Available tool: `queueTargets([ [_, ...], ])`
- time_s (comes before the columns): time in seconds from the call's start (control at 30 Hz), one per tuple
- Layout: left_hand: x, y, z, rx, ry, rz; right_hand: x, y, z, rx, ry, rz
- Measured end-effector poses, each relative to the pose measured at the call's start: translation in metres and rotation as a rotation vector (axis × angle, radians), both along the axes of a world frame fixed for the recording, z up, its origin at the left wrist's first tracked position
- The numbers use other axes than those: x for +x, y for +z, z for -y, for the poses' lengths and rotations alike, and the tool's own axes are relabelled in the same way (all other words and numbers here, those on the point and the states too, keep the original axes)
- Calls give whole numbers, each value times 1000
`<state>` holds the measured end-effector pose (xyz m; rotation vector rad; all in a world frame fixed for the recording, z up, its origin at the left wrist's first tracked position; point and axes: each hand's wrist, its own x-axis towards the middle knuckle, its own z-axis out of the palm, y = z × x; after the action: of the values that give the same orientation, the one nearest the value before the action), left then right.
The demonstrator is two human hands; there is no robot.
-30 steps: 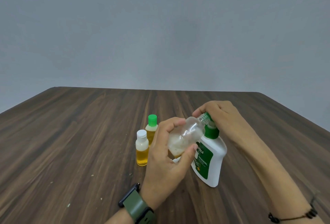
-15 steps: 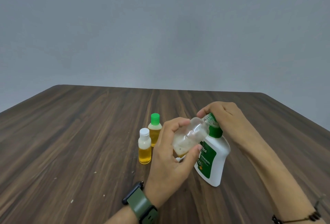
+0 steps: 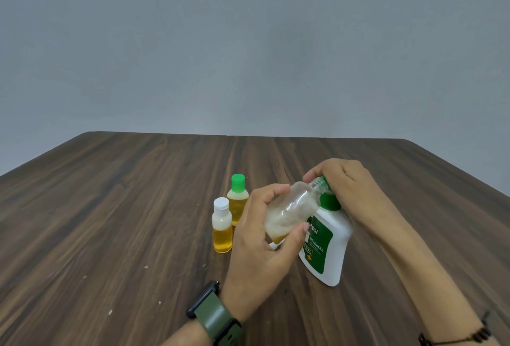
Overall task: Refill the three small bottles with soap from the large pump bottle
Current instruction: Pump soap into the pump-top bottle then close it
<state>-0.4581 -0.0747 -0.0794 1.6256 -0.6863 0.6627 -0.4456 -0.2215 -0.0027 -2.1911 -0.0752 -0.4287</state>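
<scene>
While the left hand (image 3: 259, 246) wraps its fingers and thumb round a clear small bottle (image 3: 292, 209), that bottle lies tilted, open threaded neck up and to the right, a little foamy amber soap pooled at its lower end. Neck meets the green pump head of the large pump bottle (image 3: 328, 249). Right hand (image 3: 347, 188) sits curled over that pump head, fingers bent down round it, gripping it; nozzle itself hidden under the fingers. Pump bottle: white, green label, leaning to the right on the table (image 3: 110, 221), base on the wood. Left wrist carries a green-strapped watch (image 3: 215, 315); right wrist a dark cord bracelet (image 3: 455, 338). Left of the hands, two more small bottles stand upright, just beside each other: white-capped bottle (image 3: 222, 225) nearer, green-capped bottle (image 3: 238, 199) behind it, both holding amber liquid, both capped. Table is dark wood grain with pale specks. Grey wall (image 3: 248, 42) behind.
</scene>
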Motion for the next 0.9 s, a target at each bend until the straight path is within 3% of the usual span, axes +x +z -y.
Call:
queueTargets([
  [0.3, 0, 2, 0, -60, -22, -28, 0, 15, 2, -144, 60, -37],
  [0.47, 1, -2, 1, -19, 1, -2, -2, -1, 2, -42, 26, -6],
  [0.73, 1, 1, -1, -53, -5, -19, 0, 15, 2, -107, 77, -38],
  [0.9, 2, -2, 0, -25, -6, -8, -1, 2, 3, -41, 32, -13],
])
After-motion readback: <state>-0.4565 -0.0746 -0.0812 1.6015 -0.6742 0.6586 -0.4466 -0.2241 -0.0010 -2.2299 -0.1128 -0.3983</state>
